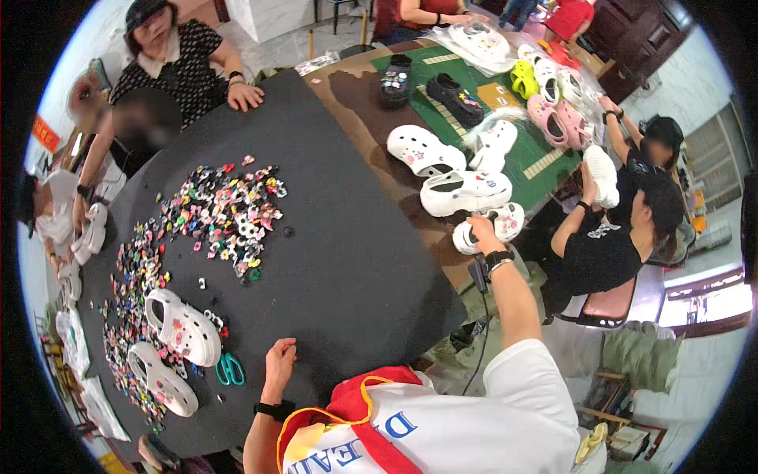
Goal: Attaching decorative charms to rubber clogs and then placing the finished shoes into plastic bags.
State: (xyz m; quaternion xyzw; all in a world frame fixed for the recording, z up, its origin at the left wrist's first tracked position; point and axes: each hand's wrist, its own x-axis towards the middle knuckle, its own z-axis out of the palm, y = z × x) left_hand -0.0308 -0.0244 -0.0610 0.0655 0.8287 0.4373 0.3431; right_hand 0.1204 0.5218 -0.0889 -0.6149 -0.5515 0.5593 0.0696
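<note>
White foam clog under right hand grip — fingers pressed onto its heel rim; light, springy. Left hand loosely curled, empty — on bench.

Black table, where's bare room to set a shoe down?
The black table is bare between the charm pile and its right edge, up to the left hand. Crowded: the left side, with charms, two white clogs and green scissors.
</note>
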